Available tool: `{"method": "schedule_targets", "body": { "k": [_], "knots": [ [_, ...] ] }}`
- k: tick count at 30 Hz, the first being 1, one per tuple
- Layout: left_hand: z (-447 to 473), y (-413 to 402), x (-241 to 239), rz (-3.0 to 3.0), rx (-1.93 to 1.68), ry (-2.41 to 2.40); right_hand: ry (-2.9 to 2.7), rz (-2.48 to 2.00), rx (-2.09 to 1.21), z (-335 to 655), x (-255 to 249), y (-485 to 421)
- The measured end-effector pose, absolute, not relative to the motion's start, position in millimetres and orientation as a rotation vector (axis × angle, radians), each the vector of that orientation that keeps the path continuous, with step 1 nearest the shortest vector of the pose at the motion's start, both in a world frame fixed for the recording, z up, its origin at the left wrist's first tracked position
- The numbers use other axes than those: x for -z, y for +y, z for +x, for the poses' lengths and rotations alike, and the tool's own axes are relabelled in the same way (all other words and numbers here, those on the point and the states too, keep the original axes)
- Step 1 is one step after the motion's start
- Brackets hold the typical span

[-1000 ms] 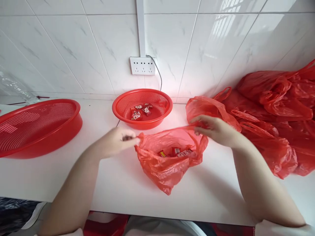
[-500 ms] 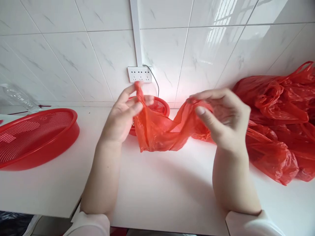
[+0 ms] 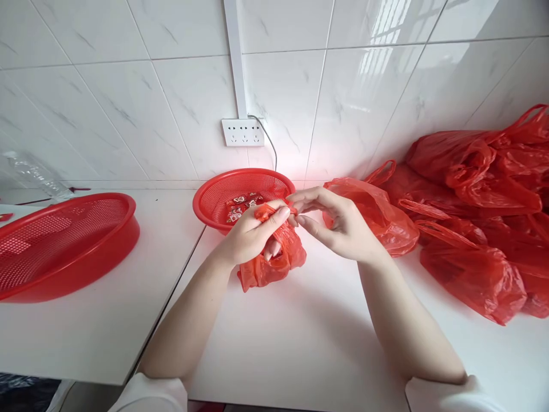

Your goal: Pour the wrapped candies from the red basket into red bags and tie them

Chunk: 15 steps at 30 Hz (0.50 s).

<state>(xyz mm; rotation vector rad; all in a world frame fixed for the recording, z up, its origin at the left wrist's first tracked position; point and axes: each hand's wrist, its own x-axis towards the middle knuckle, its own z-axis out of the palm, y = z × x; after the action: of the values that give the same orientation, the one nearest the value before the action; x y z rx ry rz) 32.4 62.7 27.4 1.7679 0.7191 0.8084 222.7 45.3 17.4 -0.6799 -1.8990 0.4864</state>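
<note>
A small red plastic bag (image 3: 274, 263) hangs bunched just above the white table (image 3: 274, 343), its contents hidden. My left hand (image 3: 251, 236) is closed round the gathered top of the bag. My right hand (image 3: 338, 226) pinches the bag's handles right beside the left fingers, so both hands meet at the bag's neck. Behind them sits a small red mesh basket (image 3: 214, 197) with several wrapped candies (image 3: 240, 207) in it.
A large red mesh basket (image 3: 60, 243) lies at the left. A heap of filled red bags (image 3: 472, 212) covers the right side against the tiled wall. A wall socket (image 3: 242, 131) with a cable is behind the small basket. A clear plastic bottle (image 3: 32, 171) lies far left.
The bag lay open on the table with candies showing, then was lifted by both handles. Now the hands have come together and the bag's mouth is gathered shut.
</note>
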Motion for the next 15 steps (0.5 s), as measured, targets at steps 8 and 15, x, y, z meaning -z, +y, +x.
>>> {"method": "schedule_targets", "body": {
  "k": [8,15],
  "knots": [
    [30,70,-24,1.645,-0.982,0.851,-1.84,-0.681,-0.409,220,-10,47],
    [12,76,-31,2.051,-0.948,0.705,-2.044,-0.525,-0.451,213,-12,41]
  ]
}}
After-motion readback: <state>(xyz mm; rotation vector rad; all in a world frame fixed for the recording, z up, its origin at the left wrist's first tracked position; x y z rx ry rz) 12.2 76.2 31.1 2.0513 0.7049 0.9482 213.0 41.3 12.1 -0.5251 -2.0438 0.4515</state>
